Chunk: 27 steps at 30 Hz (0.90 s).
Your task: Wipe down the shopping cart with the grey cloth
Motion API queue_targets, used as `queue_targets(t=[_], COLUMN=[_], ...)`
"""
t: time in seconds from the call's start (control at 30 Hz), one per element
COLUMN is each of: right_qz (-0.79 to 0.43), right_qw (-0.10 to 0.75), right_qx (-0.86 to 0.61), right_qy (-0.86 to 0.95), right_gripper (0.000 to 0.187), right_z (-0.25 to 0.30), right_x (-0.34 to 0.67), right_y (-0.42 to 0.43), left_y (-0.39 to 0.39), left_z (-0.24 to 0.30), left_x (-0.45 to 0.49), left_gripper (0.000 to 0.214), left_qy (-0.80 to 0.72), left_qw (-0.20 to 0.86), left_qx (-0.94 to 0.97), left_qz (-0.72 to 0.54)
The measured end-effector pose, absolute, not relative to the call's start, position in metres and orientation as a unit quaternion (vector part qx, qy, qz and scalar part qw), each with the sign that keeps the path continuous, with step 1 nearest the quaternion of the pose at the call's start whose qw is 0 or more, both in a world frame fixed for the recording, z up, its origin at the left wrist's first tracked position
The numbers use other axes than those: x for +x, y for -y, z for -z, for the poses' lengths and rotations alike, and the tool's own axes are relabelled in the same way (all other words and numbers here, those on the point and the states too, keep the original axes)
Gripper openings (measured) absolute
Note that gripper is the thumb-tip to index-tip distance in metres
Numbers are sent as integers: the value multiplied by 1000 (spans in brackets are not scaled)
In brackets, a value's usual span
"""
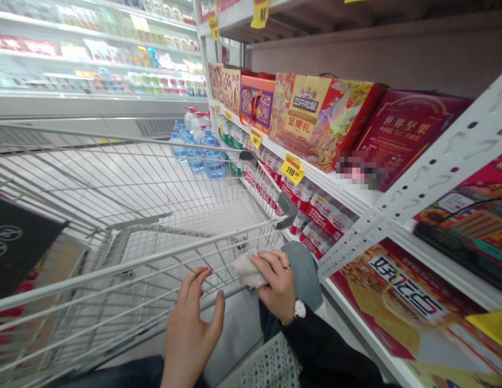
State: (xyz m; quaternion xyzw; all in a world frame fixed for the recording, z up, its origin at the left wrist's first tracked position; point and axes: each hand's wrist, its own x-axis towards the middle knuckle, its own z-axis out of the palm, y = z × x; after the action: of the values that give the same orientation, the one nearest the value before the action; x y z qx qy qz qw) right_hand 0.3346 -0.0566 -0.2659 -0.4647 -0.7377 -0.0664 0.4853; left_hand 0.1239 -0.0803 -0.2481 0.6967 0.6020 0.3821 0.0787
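A crumpled whitish cloth (249,269) is gripped in my right hand (277,277), against the wire side of a shopping cart (145,256). My right wrist wears a watch (299,309). Lower and to the left, my left hand (196,318) is raised near the cart's wires with thumb and fingers apart and nothing between them. Whether its fingertips touch the wires I cannot tell. My bent knee (303,269) shows behind the right hand.
White shelving (351,191) on the right holds gift boxes (315,121) above packs of bottled water (327,213). Large blue water bottles (214,156) stand on the floor beyond the cart. A refrigerated display (97,59) runs along the back. At left is a black panel (20,242).
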Motion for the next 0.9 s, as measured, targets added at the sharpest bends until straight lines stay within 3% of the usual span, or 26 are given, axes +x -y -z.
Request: queue_targets(t=[0.23, 0.47, 0.7, 0.9], right_qz=[71, 56, 81, 72], right_qw=[508, 469, 471, 456], right_qx=[-430, -445, -401, -418], right_qy=[743, 760, 781, 783], right_gripper=[74, 76, 73, 73], right_z=[232, 264, 242, 270], right_x=[322, 320, 307, 304], right_y=[55, 59, 55, 58], left_y=[81, 81, 81, 81], left_z=[250, 251, 253, 252], left_x=[123, 123, 124, 123], left_gripper=[43, 43, 43, 42], left_qy=[-600, -591, -599, -591], left_qw=[91, 85, 64, 82], left_qx=[694, 699, 696, 699], left_qz=[-387, -393, -390, -393])
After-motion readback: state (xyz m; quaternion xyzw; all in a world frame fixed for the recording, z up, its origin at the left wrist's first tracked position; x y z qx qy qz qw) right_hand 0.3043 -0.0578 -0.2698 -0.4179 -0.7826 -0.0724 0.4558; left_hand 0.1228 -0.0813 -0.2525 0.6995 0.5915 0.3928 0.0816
